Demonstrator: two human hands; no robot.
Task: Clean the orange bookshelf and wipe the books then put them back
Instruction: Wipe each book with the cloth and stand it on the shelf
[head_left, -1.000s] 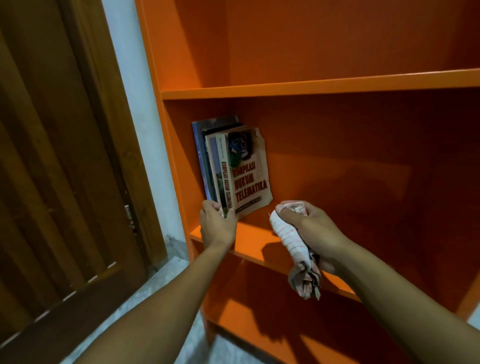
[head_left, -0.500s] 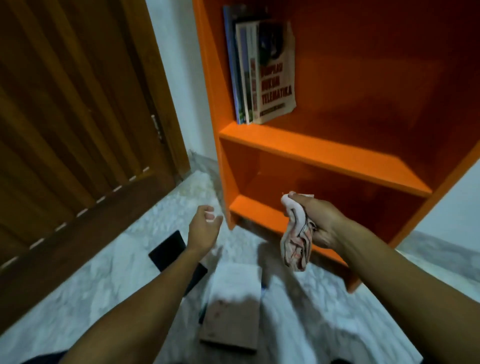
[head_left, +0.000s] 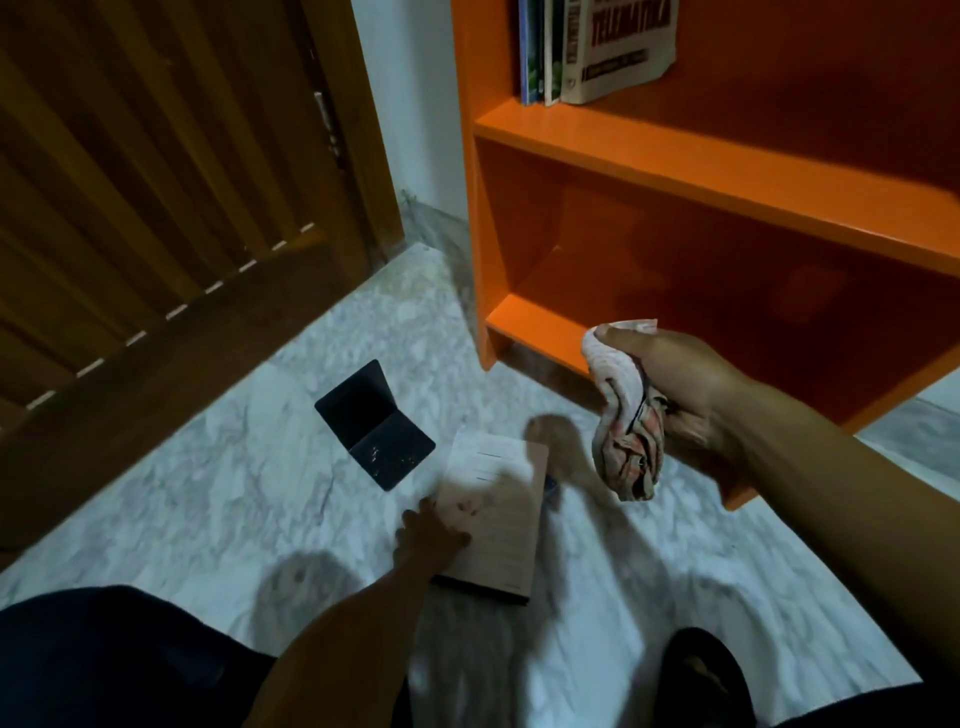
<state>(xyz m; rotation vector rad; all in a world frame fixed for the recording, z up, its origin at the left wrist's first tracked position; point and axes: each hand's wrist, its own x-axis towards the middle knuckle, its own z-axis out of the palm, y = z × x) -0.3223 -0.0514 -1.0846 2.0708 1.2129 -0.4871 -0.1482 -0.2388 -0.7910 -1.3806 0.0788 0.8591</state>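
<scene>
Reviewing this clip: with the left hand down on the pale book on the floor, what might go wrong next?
1. The left hand touches only the near left edge of the pale book, which lies on something else; a one-handed lift may slip.
2. The right hand grips the cloth, so it cannot readily help.
3. The shelved books lean with bare shelf to their right and may topple.

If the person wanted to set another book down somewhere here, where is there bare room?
The shelf is bare to the right of the standing books, and the bottom shelf looks bare too. Floor lies open between the door and the black folder. It is crowded around the pale book where the left hand rests.
</scene>
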